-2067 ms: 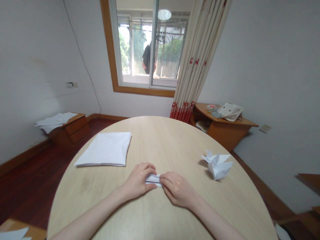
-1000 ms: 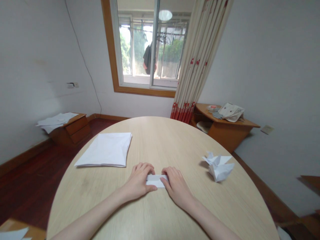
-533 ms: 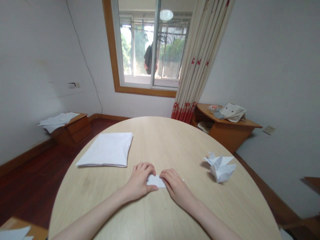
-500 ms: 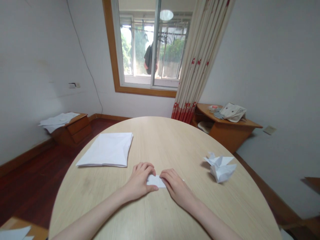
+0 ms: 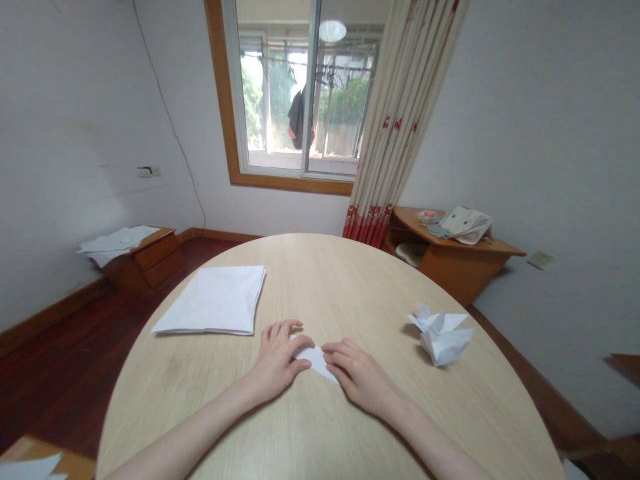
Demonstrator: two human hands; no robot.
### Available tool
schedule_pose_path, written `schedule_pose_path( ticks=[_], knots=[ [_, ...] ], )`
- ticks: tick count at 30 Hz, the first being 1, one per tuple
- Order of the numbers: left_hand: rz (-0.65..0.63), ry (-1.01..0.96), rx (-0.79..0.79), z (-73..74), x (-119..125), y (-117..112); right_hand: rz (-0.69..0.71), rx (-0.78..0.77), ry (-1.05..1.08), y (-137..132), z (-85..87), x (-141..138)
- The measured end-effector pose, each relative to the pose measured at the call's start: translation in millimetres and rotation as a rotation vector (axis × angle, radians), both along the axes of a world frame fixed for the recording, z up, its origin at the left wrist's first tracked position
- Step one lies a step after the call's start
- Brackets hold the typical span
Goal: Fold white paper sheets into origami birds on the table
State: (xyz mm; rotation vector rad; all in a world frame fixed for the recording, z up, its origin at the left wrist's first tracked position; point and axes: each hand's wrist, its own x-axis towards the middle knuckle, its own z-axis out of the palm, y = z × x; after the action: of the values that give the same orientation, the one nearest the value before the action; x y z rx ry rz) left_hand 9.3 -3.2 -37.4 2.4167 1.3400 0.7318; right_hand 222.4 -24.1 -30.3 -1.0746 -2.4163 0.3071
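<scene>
A small folded piece of white paper (image 5: 318,360) lies on the round wooden table (image 5: 320,427) between my hands, its exposed part slanting down to the right. My left hand (image 5: 281,357) has its thumb and index finger closed on the paper's left end, the other fingers curled above. At the right end, my right hand (image 5: 361,375) presses bent fingers onto the paper, covering part of it. Off to the right sit folded white paper figures (image 5: 445,337) with pointed flaps.
A stack of white paper sheets (image 5: 215,300) lies on the table's left. Behind the table are a small drawer cabinet (image 5: 160,257) with papers and a corner desk (image 5: 460,263) holding a cloth bag (image 5: 467,223). A window and a curtain (image 5: 390,127) face me.
The small folded paper has turned from lying level to slanting down toward the right. My left hand shifted slightly left and away from me; my right hand moved a little to the right.
</scene>
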Motion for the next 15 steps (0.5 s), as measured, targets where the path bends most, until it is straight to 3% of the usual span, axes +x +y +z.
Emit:
schedule_pose_path(
  ticks=[9, 15],
  knots=[
    [0.033, -0.031, 0.072, -5.8, -1, 3, 0.053, 0.071, -0.035, -2, 5.9, 0],
    [-0.140, -0.165, 0.003, -9.8, -2, 7, 0.114, 0.092, -0.049, -3, 13.5, 3]
  ],
)
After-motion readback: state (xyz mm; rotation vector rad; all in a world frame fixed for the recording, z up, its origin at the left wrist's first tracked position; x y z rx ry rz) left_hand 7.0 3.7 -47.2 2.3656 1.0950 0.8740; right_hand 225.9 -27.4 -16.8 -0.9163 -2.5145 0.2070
